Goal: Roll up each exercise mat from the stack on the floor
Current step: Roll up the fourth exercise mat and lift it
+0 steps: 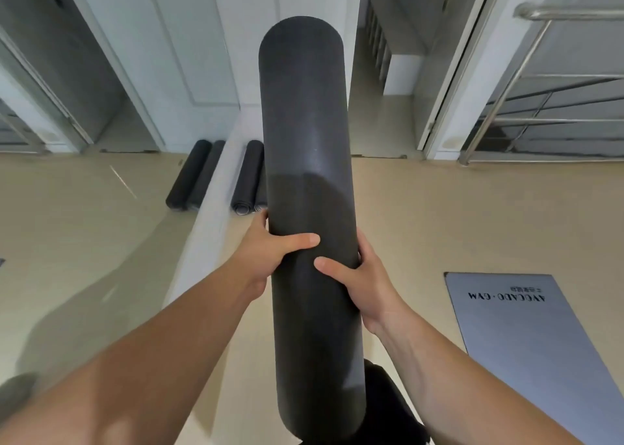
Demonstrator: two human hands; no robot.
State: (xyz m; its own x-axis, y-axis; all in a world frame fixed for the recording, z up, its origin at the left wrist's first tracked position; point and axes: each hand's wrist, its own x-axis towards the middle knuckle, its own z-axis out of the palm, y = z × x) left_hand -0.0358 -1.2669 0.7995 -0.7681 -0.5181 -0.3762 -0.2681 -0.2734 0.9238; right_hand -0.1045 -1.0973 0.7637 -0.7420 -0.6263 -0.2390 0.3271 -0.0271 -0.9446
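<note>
Your left hand (266, 252) grips the rolled exercise mat (304, 123) from its left side, thumb laid across the top and the fingers curled out of sight underneath. Your right hand (361, 286) clasps it from the right side, a little nearer to you, its thumb also pressed on the top. The two thumbs lie close together but do not touch.

You hold the dark, tightly wound roll off the floor (84, 208). Its long axis runs straight away from you: the near end is at your body at the bottom edge of the view, and the rounded far end points ahead toward the white wall.

Stored rolls (189, 174) lie on the floor at the foot of that wall, on either side of a white column (209, 215), their long axes also running toward the wall. A flat grey mat (526, 336) printed "AVOCADO · GYM" lies unrolled to your right, below a steel railing (526, 83).
</note>
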